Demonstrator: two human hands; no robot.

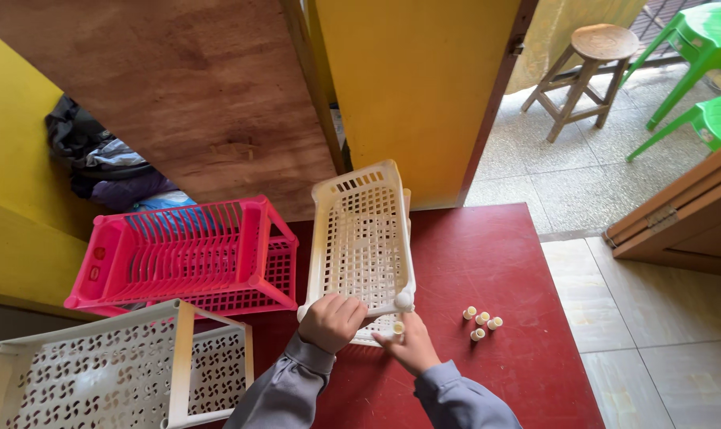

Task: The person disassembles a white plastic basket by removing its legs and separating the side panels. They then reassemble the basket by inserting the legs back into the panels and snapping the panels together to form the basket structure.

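- Table (487, 262): dark red top, seen from above, set against a yellow wall (416, 87).
- Cream tray (363, 238): perforated plastic, rectangular, tilted up on the table's middle, a second cream tray partly hidden beneath it.
- Left hand (332, 321): closed in a fist on the cream tray's near left corner; grey sleeve.
- Right hand (409, 346): fingers pinched around a small cream cap (398, 327) at the tray's near right corner, just below its corner post.
- Caps (481, 322): four small cream pieces, clustered on the table right of the hands, apart from the tray.
- Pink tray (186, 254): slatted, stacked on another pink one, left of the cream tray.
- White tray (98, 369): swirl-patterned holes, near left corner.
- Stool (583, 67): wooden, on the terrazzo floor beyond the doorway.
- Green chairs (706, 71): plastic, far right.
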